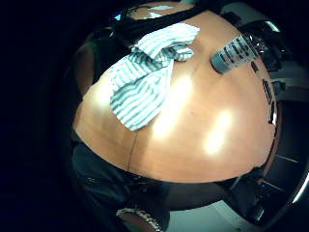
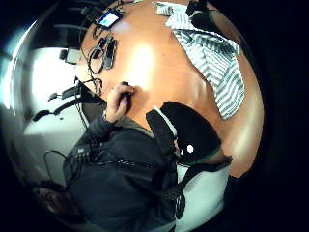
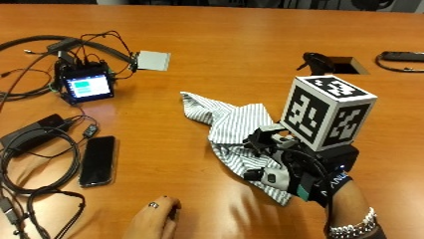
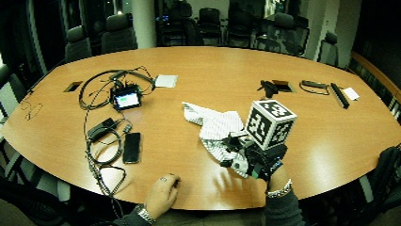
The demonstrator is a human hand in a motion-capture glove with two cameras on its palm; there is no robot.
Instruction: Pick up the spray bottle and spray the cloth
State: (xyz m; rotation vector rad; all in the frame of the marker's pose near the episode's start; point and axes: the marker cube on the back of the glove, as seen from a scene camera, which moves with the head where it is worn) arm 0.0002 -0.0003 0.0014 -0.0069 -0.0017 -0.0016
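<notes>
While your gloved right hand (image 3: pixel 291 169) hangs above the near right end of the cloth (image 3: pixel 225 124), its fingers are relaxed and they hold nothing; both palm views look down on the bare tabletop (image 3: pixel 232 40) and on the cloth. Your bare left hand (image 3: pixel 154 219) rests on the near edge of the tabletop, left of the cloth, fingers curled.

Most other things lie on the left side. A black phone (image 3: pixel 98 160) lies flat near the left hand, with black cables (image 3: pixel 40 149) looped just beside it. Farther away stands a small device with a lit screen (image 3: pixel 85 85), and right of it lies a grey card (image 3: pixel 152 60). On the far right there is a cutout (image 3: pixel 348 64) in the tabletop with a dark thing at its left edge, and a black strip (image 3: pixel 401 56) lies beyond it. Nothing lies on the cloth.

You see the spray bottle (image 1: pixel 236 50) only in the little finger side palm view: a clear body with a blue and white label, on the tabletop near one end of the cloth and not touching it. I cannot tell if the dark thing at the cutout is this bottle. The cloth is white with thin grey-green stripes, crumpled, stretched from the middle of the tabletop toward your right hand.
</notes>
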